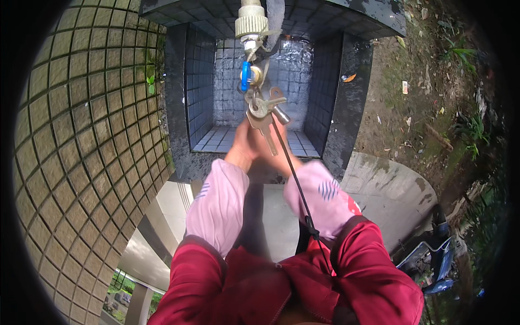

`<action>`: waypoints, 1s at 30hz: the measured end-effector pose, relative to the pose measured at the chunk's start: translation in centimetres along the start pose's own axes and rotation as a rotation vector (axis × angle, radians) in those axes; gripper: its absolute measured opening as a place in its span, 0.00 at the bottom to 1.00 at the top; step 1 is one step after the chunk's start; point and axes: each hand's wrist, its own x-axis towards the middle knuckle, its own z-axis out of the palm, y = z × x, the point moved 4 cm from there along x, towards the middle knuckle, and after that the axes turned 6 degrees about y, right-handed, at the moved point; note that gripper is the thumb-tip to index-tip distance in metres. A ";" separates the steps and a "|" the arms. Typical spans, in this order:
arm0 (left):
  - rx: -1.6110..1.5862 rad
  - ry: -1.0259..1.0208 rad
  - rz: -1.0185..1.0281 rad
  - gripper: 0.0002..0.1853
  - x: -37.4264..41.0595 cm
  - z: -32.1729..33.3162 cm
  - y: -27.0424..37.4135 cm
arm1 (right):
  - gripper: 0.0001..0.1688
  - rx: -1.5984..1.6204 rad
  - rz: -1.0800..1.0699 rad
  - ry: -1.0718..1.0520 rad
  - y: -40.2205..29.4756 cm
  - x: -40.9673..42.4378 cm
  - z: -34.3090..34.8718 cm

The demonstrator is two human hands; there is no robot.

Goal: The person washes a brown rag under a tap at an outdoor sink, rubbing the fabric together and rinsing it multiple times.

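Note:
My left hand [243, 142] and my right hand [282, 159] are close together over the front part of a dark-tiled sink basin [201, 89]. They overlap and look blurred, and their fingers are mostly hidden behind a bunch of metal keys [260, 120]. Whether anything is between the palms cannot be seen. The keys hang on a black cord [298, 185] that runs up to my chest. A tap with a blue handle [245, 76] juts out beyond the keys. Pink sleeve covers [219, 203] reach to both wrists, over a dark red jacket [195, 280].
Water [231, 73] glistens on the basin floor. A pale plastic pipe fitting [251, 26] and a grey wrapped pipe [275, 20] lead to the tap. A brown tiled wall [93, 122] stands left. Right are an orange leaf [349, 77] on the rim, littered soil [398, 109] and a parked vehicle [436, 264].

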 end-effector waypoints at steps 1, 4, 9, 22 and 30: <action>-0.049 0.165 0.020 0.16 -0.6 2.0 -0.8 | 0.11 0.123 0.258 0.004 2.7 1.6 -0.4; 0.091 0.087 0.042 0.16 -0.7 2.5 -0.8 | 0.14 0.410 0.837 -0.069 8.0 3.8 -1.5; -0.183 0.281 -0.136 0.13 1.8 -3.2 0.6 | 0.20 0.343 0.505 -0.278 2.2 -1.7 1.9; 0.028 0.218 -0.074 0.31 -0.7 0.8 1.9 | 0.15 0.031 0.289 -0.129 3.0 -2.5 2.5; 0.131 0.112 0.086 0.13 -0.1 0.5 -0.4 | 0.20 0.470 0.849 -0.085 9.7 -0.4 0.5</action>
